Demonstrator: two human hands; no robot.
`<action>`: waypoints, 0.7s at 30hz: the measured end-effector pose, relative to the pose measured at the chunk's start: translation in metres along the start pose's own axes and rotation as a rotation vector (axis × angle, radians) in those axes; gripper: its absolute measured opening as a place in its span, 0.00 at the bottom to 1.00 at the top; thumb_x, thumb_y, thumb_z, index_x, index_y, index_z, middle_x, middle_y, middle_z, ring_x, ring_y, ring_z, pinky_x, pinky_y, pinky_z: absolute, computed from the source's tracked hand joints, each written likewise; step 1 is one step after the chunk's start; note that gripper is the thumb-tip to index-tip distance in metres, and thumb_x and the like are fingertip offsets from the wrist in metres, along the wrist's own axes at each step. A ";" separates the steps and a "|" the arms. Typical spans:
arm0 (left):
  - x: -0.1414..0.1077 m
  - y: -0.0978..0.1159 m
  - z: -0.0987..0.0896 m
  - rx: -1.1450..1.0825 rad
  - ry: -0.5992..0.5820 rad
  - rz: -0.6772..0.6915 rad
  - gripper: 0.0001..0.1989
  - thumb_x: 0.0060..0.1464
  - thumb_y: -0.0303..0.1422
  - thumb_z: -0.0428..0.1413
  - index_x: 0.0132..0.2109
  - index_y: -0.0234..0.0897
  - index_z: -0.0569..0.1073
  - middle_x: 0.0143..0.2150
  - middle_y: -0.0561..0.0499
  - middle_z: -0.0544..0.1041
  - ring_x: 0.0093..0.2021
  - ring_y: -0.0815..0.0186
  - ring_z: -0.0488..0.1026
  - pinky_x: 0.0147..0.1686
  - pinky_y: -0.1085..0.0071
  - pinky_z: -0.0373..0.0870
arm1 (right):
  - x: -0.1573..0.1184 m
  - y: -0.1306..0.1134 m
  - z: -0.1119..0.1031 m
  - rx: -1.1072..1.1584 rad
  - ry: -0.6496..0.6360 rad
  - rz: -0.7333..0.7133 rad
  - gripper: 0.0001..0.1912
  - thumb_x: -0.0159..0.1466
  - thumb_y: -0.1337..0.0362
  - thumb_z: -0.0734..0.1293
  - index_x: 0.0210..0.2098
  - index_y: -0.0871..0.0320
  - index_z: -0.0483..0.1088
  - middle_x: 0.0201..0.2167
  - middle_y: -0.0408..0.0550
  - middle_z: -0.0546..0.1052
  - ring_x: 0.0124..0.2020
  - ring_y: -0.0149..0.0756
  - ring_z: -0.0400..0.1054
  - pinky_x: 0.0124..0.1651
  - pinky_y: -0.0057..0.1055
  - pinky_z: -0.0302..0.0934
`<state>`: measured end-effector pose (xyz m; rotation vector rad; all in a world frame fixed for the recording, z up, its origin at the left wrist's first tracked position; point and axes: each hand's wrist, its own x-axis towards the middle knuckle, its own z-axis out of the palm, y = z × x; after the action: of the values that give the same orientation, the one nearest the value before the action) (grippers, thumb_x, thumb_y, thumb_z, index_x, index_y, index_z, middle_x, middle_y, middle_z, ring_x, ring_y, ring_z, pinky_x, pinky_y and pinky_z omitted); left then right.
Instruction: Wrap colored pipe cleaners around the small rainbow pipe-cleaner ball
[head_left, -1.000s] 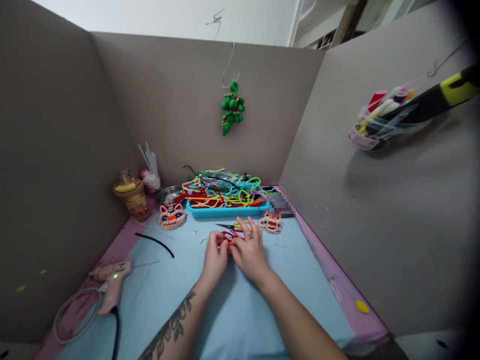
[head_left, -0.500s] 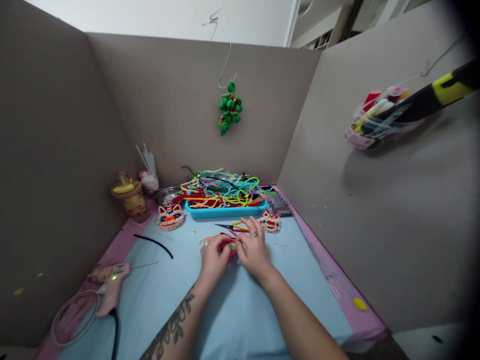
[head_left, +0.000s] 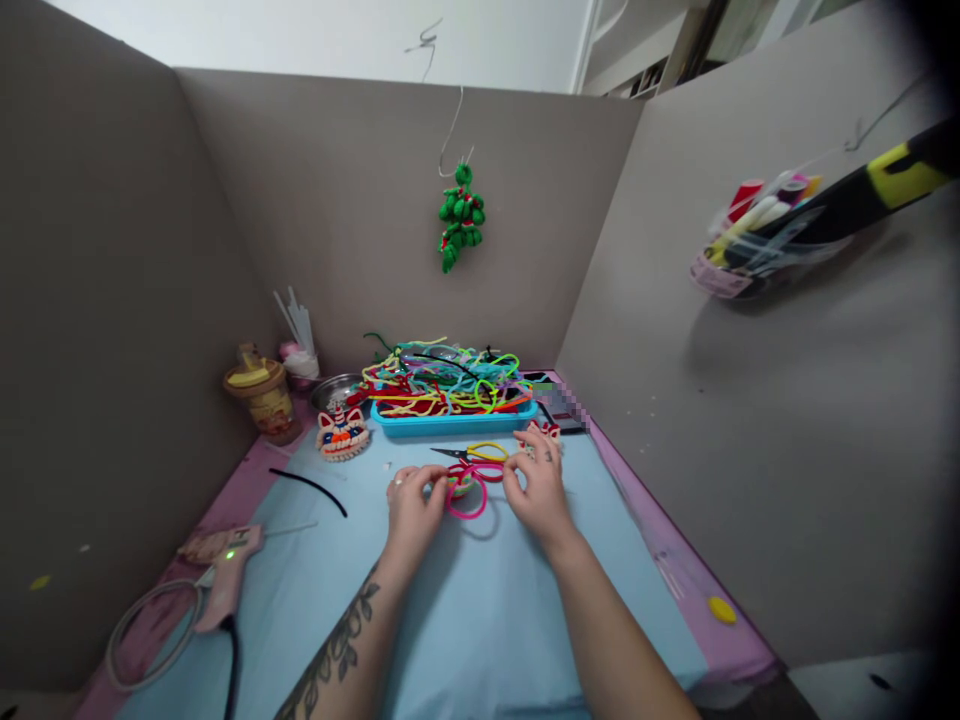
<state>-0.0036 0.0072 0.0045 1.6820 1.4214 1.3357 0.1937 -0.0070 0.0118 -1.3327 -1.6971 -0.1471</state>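
The left hand [head_left: 414, 508] was in front of the blue tray [head_left: 454, 427], back side up, with thumb and pointing finger pinched on a small craft [head_left: 460, 486]. The right hand [head_left: 538, 492] was in front of the tray's right end. Its thumb and pointing finger bent close together, and its other fingers were raised; I could not tell if they held anything.

The craft, in front of the tray's middle, was red with some green. A bright pink string [head_left: 466, 517] made a round loop by it. Scissors [head_left: 487, 449] lay between craft and tray.

In front of the tray, blue cloth [head_left: 480, 640] spread wide over the worktop [head_left: 679, 600]. A gray wall [head_left: 345, 220] stood behind the tray.
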 end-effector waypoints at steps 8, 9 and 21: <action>-0.006 0.007 0.003 0.303 -0.227 0.323 0.10 0.52 0.36 0.57 0.42 0.44 0.78 0.40 0.46 0.79 0.44 0.54 0.70 0.48 0.58 0.61 | -0.003 -0.025 0.009 0.262 0.045 0.031 0.07 0.61 0.70 0.61 0.28 0.56 0.67 0.42 0.52 0.69 0.48 0.42 0.64 0.53 0.44 0.58; -0.007 0.007 0.004 0.297 -0.234 0.309 0.11 0.51 0.36 0.57 0.43 0.43 0.78 0.38 0.45 0.79 0.42 0.54 0.70 0.46 0.58 0.62 | -0.004 -0.027 0.010 0.275 0.046 0.035 0.06 0.61 0.69 0.61 0.28 0.56 0.67 0.42 0.52 0.70 0.48 0.42 0.65 0.53 0.44 0.59; 0.005 0.002 0.005 -0.585 -0.034 -0.300 0.21 0.45 0.41 0.62 0.43 0.37 0.65 0.27 0.51 0.79 0.28 0.64 0.75 0.31 0.70 0.67 | -0.008 -0.026 0.014 0.582 -0.008 0.265 0.16 0.67 0.54 0.57 0.44 0.56 0.70 0.41 0.53 0.74 0.44 0.41 0.69 0.46 0.37 0.65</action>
<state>0.0011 0.0122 0.0066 1.0606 1.0668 1.3669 0.1637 -0.0144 0.0094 -1.0916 -1.4000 0.4728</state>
